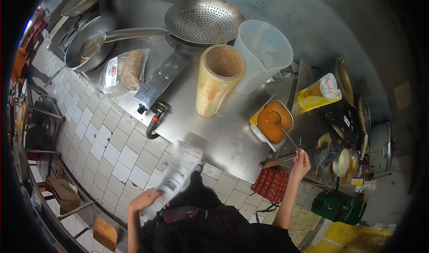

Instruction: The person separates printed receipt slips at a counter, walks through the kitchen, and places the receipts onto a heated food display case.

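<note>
My left hand (pixel 145 200) grips one end of a white printed packet (pixel 181 168), blurred by motion, by the counter's front edge. Whether the packet is full or flat I cannot tell. Pinched in my right hand (pixel 302 164) is the thin handle of a ladle (pixel 289 138). Its bowl rests in thick orange sauce (pixel 269 127), inside a rectangular metal pan (pixel 290 111). Left of that pan stands a tall yellow-wrapped roll (pixel 210 94) with a hollow cardboard core, upright on the steel counter (pixel 178 105).
Behind the roll are a clear plastic jug (pixel 263 43) and a perforated metal strainer (pixel 201 20). A bagged brown food item (pixel 131 70) lies at left, near a metal bowl (pixel 96 43). A yellow-and-white bag (pixel 319 92) sits right. Red egg trays (pixel 270 184) are below the counter.
</note>
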Demonstrator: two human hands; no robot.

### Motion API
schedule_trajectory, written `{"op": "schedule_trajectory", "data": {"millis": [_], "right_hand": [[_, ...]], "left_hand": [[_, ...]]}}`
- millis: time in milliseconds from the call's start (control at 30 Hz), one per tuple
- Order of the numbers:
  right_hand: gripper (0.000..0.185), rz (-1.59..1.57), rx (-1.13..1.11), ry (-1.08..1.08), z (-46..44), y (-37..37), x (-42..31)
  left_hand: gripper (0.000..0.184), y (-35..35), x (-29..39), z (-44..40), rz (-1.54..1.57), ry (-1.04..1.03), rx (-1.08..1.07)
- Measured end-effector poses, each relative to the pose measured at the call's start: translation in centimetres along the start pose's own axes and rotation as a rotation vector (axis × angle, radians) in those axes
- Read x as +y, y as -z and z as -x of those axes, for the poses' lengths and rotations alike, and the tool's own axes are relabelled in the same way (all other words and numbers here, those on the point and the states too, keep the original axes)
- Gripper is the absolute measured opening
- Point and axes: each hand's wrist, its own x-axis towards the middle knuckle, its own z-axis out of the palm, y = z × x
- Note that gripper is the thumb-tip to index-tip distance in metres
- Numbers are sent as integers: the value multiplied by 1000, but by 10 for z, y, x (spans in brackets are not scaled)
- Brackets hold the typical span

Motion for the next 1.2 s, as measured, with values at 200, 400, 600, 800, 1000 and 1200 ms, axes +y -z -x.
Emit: {"op": "schedule_trajectory", "data": {"millis": [200, 400, 600, 800, 1000, 1200], "right_hand": [[21, 365, -61, 250, 34, -39, -6], [36, 1060, -37, 771, 87, -95, -35], [20, 490, -22, 957, 264, -270, -143], [20, 429, -934, 819, 405, -427, -111], [13, 73, -1641, 856, 570, -643, -55], [23, -252, -2279, 1018, 751, -857, -71]], "left_hand": [[31, 60, 2, 44, 486, -226, 227], [37, 145, -70, 113, 700, -390, 454], [35, 239, -144, 206, 945, -646, 775], [34, 380, -152, 254, 970, -848, 1017], [39, 531, -148, 282, 1003, -954, 1115], [49, 655, -179, 353, 1254, -945, 1477]]}}
